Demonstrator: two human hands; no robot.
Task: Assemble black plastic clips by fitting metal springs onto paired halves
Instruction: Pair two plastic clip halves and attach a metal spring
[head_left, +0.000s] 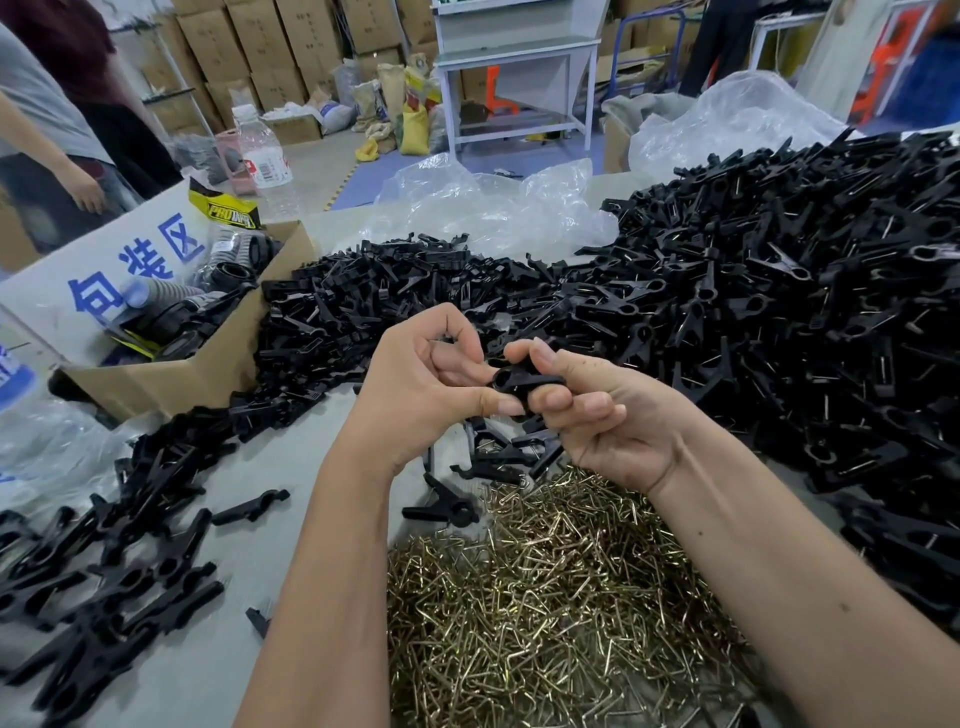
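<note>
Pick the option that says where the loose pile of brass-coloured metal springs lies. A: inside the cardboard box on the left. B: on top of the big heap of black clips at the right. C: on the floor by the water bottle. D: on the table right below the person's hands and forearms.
D: the metal springs lie heaped on the table just beneath the left hand and right hand, which together hold a black clip.

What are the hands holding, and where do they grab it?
Both hands, left and right, pinch one black clip between fingertips, left at its round end, right at its middle.
</note>
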